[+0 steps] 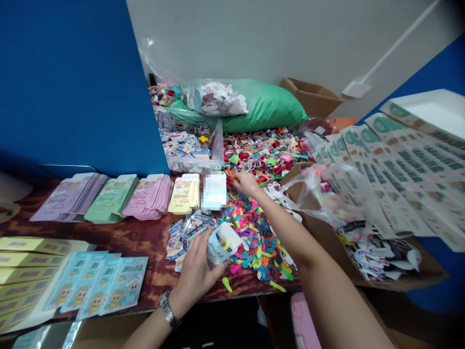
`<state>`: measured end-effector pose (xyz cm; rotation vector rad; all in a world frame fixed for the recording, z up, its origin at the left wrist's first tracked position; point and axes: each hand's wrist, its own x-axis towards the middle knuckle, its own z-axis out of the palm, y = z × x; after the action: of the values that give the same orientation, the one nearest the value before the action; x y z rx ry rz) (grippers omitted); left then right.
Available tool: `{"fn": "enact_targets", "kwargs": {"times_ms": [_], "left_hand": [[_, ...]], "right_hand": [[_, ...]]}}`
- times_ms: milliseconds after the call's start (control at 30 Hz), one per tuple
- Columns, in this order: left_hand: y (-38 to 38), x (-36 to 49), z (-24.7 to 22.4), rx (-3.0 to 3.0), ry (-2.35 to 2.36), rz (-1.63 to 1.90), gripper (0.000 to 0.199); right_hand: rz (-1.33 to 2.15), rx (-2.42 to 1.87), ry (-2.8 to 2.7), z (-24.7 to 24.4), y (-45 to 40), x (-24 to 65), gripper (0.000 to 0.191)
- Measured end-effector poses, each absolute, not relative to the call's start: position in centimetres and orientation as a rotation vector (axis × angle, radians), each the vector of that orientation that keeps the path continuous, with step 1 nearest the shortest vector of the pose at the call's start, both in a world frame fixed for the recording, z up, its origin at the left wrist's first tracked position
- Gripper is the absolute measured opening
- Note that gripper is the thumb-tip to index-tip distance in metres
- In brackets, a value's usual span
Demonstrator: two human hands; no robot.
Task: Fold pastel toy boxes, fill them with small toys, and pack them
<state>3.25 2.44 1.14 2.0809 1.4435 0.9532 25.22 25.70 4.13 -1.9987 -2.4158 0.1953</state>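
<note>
My left hand is wrapped round a small light-blue cardboard box, tilted, with its flap standing open at the top. Something yellow shows in the box's mouth. Farther off, my right hand has its fingers pressed together at the front edge of a heap of mixed small trinkets. Orange-red bits are at its fingertips, but what it grips is too small to make out. Below my right forearm spreads a pile of colourful balloons. Printed cards lie just behind my left hand.
Flat boxes in purple, green, pink and yellow line the table's back left. Blue boxes and yellow boxes lie front left. A carton and fanned printed packs stand right; a green sack behind.
</note>
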Motion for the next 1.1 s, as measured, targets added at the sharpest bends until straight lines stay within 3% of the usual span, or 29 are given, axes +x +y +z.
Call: {"fn": "enact_targets", "kwargs": {"times_ms": [233,533,800,1100], "left_hand": [[2.1,2.6,0.7,2.066,1.485,0.979,0.071],[2.8,2.4,0.7,2.007,1.491,0.988,0.073],[3.0,2.4,0.2,1.817,1.562,0.989,0.073],[1.6,1.9,0.9,1.793,1.645,0.981,0.072]], "right_hand": [[0.326,-2.033,-2.343,1.6,25.8,23.0,0.032],[0.447,-1.807,-2.07,11.2,27.0,27.7,0.027],[1.204,-1.192,-1.998,15.9,18.4,25.8,0.025],[0.73,-0.915,-2.709,12.9,9.8,20.3,0.02]]}}
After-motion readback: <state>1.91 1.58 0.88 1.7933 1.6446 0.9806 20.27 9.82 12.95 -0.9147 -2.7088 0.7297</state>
